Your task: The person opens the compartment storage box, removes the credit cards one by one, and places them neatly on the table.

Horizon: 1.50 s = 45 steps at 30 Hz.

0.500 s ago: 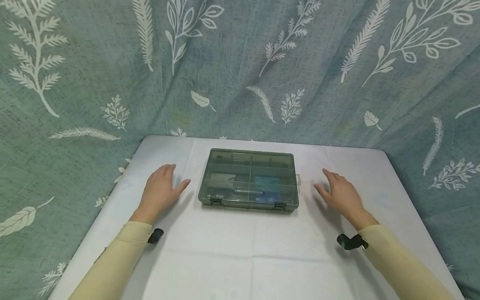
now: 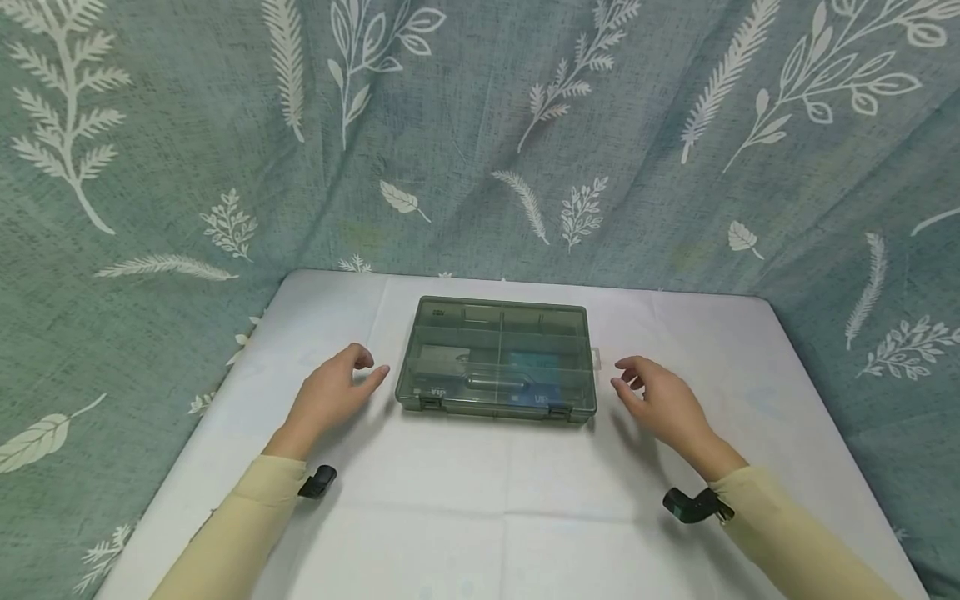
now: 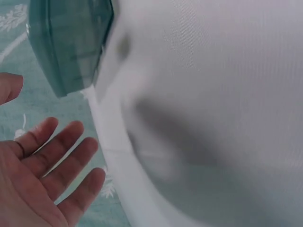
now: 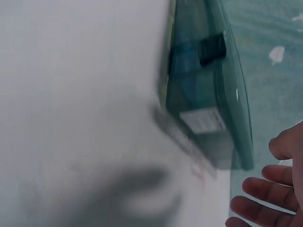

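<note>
One tabletop (image 2: 420, 492) carries one lidded case (image 2: 495, 411). The case has two front latches (image 2: 431, 403), one side loop (image 2: 597, 358), and one white label (image 4: 203, 120) in the right wrist view. At least two printed pieces (image 2: 536, 379), one blue and one pale, are visible through the one lid (image 2: 501, 337); the exact number of contents cannot be determined. Hands number two: one left hand (image 2: 330, 400), one right hand (image 2: 670, 404). Each wrist view shows one thumb (image 3: 9, 87) and four fingers (image 3: 61, 143). Sleeves (image 2: 247, 517) number two; black wrist devices (image 2: 318, 482) number two, one per wrist. The number of panels in the leaf-print fabric (image 2: 480, 217) cannot be determined.
</note>
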Motion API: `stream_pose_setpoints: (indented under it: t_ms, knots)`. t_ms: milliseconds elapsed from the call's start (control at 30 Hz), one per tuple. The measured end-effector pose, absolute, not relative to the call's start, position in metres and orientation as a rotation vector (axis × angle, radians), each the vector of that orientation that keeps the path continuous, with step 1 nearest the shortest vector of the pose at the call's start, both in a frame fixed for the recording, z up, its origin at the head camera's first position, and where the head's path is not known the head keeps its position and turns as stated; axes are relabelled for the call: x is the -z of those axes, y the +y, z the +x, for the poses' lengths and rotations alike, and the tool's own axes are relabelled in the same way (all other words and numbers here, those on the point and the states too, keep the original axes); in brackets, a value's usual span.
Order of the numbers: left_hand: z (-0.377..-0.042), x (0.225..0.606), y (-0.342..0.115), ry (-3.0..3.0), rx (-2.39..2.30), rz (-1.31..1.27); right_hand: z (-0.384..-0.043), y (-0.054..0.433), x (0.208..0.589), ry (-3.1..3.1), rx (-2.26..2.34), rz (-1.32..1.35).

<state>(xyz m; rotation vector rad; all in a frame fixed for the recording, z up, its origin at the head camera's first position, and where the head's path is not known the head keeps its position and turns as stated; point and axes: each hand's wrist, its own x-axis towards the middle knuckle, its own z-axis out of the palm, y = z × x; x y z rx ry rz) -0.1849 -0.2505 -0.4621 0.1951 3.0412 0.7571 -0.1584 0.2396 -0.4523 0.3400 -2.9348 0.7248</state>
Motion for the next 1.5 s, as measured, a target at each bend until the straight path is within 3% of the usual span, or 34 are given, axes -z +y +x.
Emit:
stream_pose_setpoints:
  t_ms: [867, 1500]
  knots:
    - [-0.175, 0.471, -0.227, 2.825, -1.082, 0.367, -0.123, 0.173, 0.457, -2.958, -1.030, 0.578]
    - [-0.180, 0.477, -0.225, 2.774, -1.038, 0.509, -0.125, 0.124, 0.478, -2.964, -1.138, 0.730]
